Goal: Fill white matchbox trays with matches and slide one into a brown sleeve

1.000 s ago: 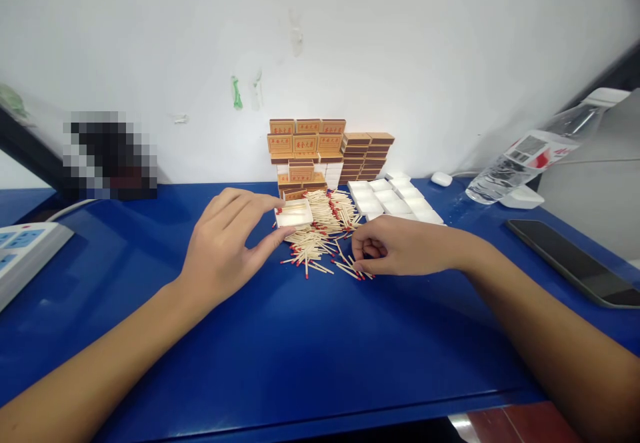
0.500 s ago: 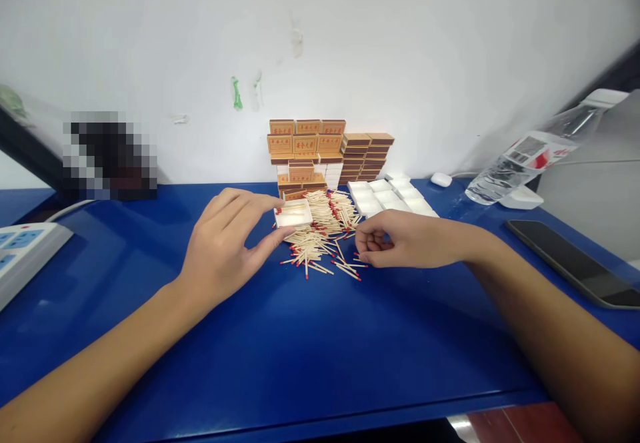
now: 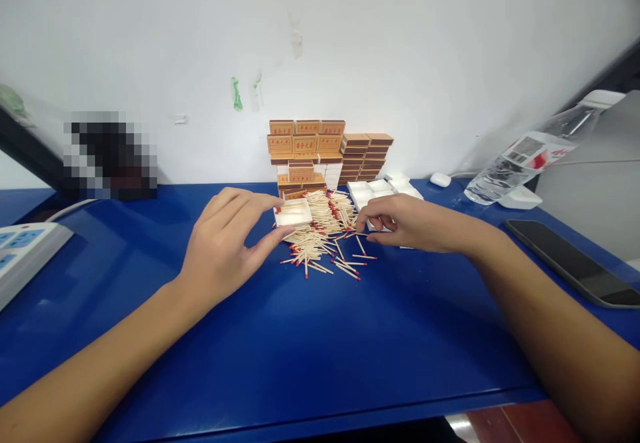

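My left hand (image 3: 227, 240) grips a small white matchbox tray (image 3: 294, 216) by its edges, between thumb and index finger. A few matches (image 3: 291, 206) lie inside the tray along its far side. To the right, my right hand (image 3: 400, 222) hovers at the edge of the match pile with fingers curled. A single match (image 3: 361, 234) shows between its index fingertip and thumb tip. The heap of red-tipped matches (image 3: 325, 215) spreads between my hands, with loose matches (image 3: 347, 266) scattered nearer to me.
Stacked matchboxes (image 3: 306, 143) stand against the wall behind the heap. White trays (image 3: 360, 193) sit behind my right hand, partly hidden by it. Farther right are a leaning water bottle (image 3: 530, 153), a white case (image 3: 440, 180) and a phone (image 3: 570, 263). A power strip (image 3: 30, 250) lies at left.
My right hand has moved away from me, off the near loose matches to the heap's right edge, and its fingers have parted slightly. My left hand and the tray stay in place.
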Demonstrator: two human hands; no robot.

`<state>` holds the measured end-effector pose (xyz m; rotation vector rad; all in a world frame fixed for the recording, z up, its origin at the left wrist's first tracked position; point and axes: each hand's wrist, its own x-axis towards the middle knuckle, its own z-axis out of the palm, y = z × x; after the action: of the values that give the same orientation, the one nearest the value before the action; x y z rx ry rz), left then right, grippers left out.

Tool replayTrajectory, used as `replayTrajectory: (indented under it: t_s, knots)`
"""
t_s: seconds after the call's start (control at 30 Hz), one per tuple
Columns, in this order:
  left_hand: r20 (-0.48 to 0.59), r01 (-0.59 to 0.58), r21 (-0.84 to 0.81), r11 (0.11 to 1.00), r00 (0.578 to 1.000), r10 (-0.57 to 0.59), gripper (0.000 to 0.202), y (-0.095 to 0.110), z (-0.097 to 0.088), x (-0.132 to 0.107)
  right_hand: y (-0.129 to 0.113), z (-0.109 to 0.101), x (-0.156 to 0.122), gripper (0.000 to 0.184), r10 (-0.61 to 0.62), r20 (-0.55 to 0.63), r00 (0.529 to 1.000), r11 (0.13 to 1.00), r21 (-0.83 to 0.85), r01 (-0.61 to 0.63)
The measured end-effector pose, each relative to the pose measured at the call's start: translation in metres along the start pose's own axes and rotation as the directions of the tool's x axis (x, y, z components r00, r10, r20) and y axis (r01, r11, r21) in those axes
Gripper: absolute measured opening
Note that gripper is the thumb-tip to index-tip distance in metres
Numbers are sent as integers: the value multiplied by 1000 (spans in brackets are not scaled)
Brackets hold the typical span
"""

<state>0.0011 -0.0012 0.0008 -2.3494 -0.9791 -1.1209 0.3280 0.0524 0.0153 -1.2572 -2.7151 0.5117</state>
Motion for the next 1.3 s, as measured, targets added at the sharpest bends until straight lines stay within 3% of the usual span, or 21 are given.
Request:
replayTrajectory:
  t_s: [0.2, 0.43, 0.67, 0.9, 1.3]
  knots:
    - [0, -12, 7, 1000, 1000, 12, 29, 0, 0, 0, -2, 1, 0, 18, -41, 105, 994, 997, 74, 33]
    - [-10, -8, 8, 1000, 1000, 8, 29, -1, 0, 0, -1, 6, -1, 11, 84, 152, 985, 993, 75, -96]
    - [-20, -10, 7, 1000, 1000, 10, 28, 0, 1, 0, 10, 8, 4, 9, 67, -18, 998, 997, -30, -67]
    - [-7, 0, 1, 1000, 1000, 0, 28, -1, 1, 0, 15, 9, 1, 8, 117, 36, 992, 993, -31, -116]
    - [-19, 0, -2, 1000, 1000, 0, 27, 0, 0, 0, 9, 17, 10, 10, -69, -83, 994, 995, -83, 62]
